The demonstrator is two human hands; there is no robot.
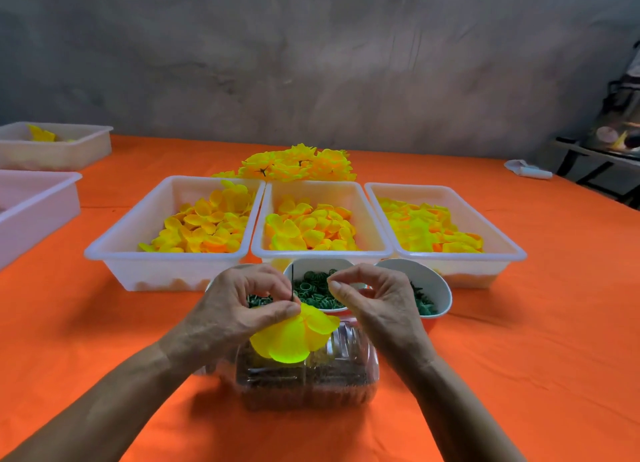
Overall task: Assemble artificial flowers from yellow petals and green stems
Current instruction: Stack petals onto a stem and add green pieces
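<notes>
My left hand [242, 305] pinches a thin dark stem [292, 281] that stands upright, with a yellow petal layer [294, 337] threaded on it and hanging below my fingers. Just to the right, my right hand [367, 299] has thumb and forefinger pressed together at their tips; whether a small part sits between them I cannot tell. Both hands hover over a clear plastic container [304, 382] of dark stems. Behind them stand a white bowl [320, 266] of green rings and another white bowl [433, 285] of green pieces.
Three white trays of yellow petals stand in a row: left tray [138, 233], middle tray [325, 253], right tray [498, 240]. Finished yellow flowers [298, 163] are piled behind them. Two more trays [34, 198] sit at the far left on the orange tablecloth [519, 340].
</notes>
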